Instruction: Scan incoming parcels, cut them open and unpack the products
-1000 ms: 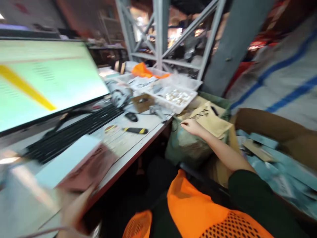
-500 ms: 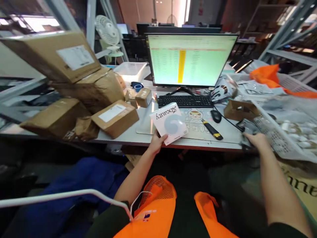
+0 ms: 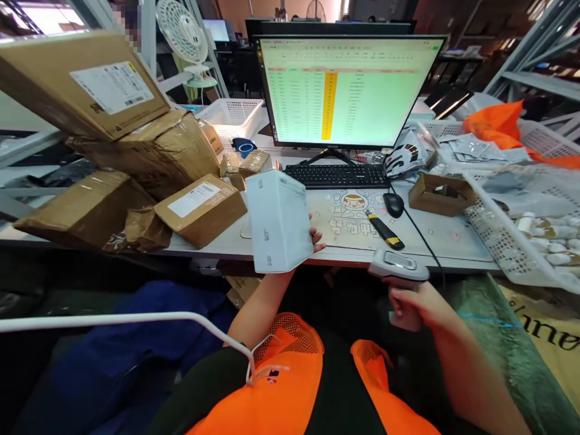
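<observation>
A white box (image 3: 278,220) is held up over the desk's front edge in my left hand (image 3: 316,237). Small printed labels show on the sides facing me, and my fingertips stick out past its right side. My right hand (image 3: 414,302) is wrapped round the handle of a grey barcode scanner (image 3: 399,266), whose head points left toward the box, with a gap between them. Behind the scanner, a black and yellow utility knife (image 3: 385,231) lies on the desk mat (image 3: 339,226).
Cardboard boxes (image 3: 199,208) are piled on the left. A monitor (image 3: 348,90), keyboard (image 3: 338,175) and mouse (image 3: 393,205) stand in the middle. On the right are a small open carton (image 3: 439,194) and a white basket (image 3: 512,248) of small items. The scanner's cable (image 3: 423,238) crosses the mat.
My left hand has turned the box, so its printed "beauty" face no longer shows. My right hand has lifted the scanner from beside the basket and brought it left toward the box.
</observation>
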Demonstrator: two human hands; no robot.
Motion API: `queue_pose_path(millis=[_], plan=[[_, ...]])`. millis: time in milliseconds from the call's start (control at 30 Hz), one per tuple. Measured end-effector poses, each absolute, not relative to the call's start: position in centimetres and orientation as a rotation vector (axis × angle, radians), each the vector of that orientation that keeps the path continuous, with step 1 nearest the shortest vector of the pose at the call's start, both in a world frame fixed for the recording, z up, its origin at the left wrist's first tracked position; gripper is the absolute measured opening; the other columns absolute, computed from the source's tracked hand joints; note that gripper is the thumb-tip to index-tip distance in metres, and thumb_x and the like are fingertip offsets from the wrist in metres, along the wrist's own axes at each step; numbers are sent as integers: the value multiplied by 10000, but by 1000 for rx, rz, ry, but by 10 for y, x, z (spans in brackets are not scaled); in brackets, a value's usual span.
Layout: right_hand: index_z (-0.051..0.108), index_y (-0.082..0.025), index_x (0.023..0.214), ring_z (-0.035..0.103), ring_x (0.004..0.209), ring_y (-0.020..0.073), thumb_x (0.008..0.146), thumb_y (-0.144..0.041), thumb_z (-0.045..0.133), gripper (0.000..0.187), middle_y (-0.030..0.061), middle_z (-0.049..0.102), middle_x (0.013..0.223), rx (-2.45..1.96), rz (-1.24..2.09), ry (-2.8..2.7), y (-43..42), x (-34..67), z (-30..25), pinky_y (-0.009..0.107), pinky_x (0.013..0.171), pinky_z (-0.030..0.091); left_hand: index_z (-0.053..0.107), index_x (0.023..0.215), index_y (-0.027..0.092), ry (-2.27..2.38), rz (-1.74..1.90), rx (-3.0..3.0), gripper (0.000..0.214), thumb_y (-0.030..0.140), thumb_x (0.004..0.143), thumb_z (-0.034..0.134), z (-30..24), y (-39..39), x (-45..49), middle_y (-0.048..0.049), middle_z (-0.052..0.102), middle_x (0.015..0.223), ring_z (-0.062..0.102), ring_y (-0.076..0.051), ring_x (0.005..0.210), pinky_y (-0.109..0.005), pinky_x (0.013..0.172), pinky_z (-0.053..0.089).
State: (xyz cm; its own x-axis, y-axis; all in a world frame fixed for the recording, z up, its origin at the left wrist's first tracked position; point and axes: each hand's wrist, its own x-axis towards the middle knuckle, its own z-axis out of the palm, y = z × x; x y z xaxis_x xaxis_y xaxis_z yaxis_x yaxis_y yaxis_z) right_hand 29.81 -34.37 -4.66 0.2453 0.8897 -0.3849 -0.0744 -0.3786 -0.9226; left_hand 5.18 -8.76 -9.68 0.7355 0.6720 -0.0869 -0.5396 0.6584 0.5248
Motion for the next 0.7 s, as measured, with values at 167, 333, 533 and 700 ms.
queue_pose_path(millis=[167,333,533,700], plan=[[683,-185,889,531,441,147,697,-521,884,436,-18,600,538,-1447,1484,-866,-326,281,-41,296,479,458,555,1494,286,351,679,517,1015,954,730,575,-105,-88,43,-148,715,1165,635,-411,1215,-672,1103,445],[722,-195,960,514,449,163,728,-582,859,471,-12,582,532,-1456,1280,-858,-333,309,-27,295,451,402,522,1539,222,384,707,528,1088,939,727,613,-118,-88,6,-189,728,1137,672,-390,1080,-653,1038,486],[732,-226,888,574,535,204,784,-548,842,356,35,616,603,-1345,1330,-1041,-317,290,-5,339,503,443,524,1543,198,257,659,661,941,705,785,755,-92,-109,0,-172,754,1107,703,-312,870,-457,791,558],[696,-224,886,536,465,179,693,-583,872,445,24,625,609,-1436,1225,-902,-296,305,-5,327,457,448,559,1507,231,324,538,660,715,628,919,651,-89,-103,-22,-141,766,1044,728,-308,864,-437,768,559]])
